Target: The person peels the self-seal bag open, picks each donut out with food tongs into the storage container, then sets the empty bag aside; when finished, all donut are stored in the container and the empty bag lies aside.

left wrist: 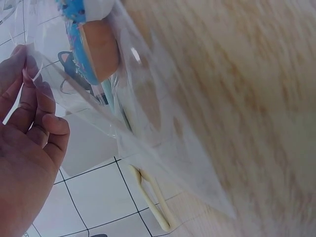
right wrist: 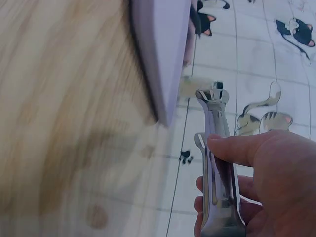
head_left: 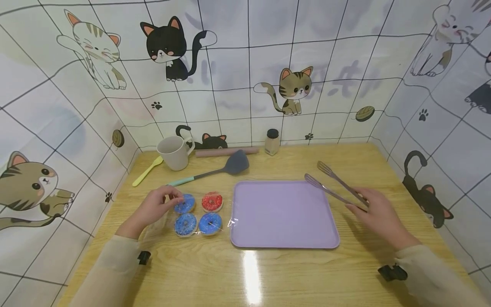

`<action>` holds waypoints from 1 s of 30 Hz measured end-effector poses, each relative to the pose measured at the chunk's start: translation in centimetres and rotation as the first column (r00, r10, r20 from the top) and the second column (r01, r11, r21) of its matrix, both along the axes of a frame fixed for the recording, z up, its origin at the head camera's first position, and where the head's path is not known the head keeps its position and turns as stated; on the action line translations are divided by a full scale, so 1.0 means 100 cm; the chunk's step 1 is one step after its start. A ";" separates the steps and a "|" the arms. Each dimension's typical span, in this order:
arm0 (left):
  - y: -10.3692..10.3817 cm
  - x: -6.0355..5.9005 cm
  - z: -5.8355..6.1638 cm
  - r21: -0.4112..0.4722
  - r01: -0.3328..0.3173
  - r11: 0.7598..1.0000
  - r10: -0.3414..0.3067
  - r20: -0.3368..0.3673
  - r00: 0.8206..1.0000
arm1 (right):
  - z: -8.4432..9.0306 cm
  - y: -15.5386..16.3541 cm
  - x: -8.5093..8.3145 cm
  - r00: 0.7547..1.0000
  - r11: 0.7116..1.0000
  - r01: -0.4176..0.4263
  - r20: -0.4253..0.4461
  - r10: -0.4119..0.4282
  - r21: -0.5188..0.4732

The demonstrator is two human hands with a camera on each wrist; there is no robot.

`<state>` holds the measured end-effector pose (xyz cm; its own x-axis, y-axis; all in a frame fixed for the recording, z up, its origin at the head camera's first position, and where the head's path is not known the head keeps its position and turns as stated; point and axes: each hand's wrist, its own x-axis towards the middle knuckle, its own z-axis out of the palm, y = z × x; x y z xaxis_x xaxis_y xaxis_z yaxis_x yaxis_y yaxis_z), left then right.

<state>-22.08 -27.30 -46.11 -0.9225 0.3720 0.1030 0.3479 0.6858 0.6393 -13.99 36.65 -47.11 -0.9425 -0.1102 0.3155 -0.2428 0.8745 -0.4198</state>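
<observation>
Head view: left hand (head_left: pixel 155 207) pinches donut bag (head_left: pixel 197 215); right hand (head_left: pixel 377 215) grips tongs (head_left: pixel 337 184)

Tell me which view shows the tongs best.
Head view: the tongs appear whole, tips over the purple tray corner, the right hand gripping the handle end. Right wrist view shows only the metal arms close up, thumb on top. Left wrist view shows none of them.

The tongs (right wrist: pixel 217 163) are shiny polished metal. The doughnuts (head_left: pixel 198 213) lie under clear glossy plastic wrap (left wrist: pixel 148 123). The table (head_left: pixel 245 273) is smooth, glossy wood grain; the tray (head_left: pixel 284 215) matt plastic.
</observation>
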 end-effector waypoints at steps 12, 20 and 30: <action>0.001 0.000 0.001 -0.007 -0.015 1.000 0.015 -0.001 1.000 | 0.017 -0.066 0.001 0.983 0.984 -0.177 0.043 0.176 0.009; 0.002 -0.001 0.003 -0.004 -0.018 1.000 0.018 0.007 1.000 | 0.019 -0.101 -0.006 0.946 0.943 -0.323 -0.009 0.325 0.084; 0.003 -0.003 0.003 -0.026 -0.032 0.999 0.032 0.008 0.999 | 0.016 -0.143 -0.020 0.906 0.899 -0.423 0.042 0.421 0.117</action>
<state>-22.34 -27.04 -45.77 -0.9348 0.3446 0.0857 0.3200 0.7127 0.6243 -16.00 22.37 -45.52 -0.8039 -0.5346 0.2608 -0.5945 0.7356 -0.3247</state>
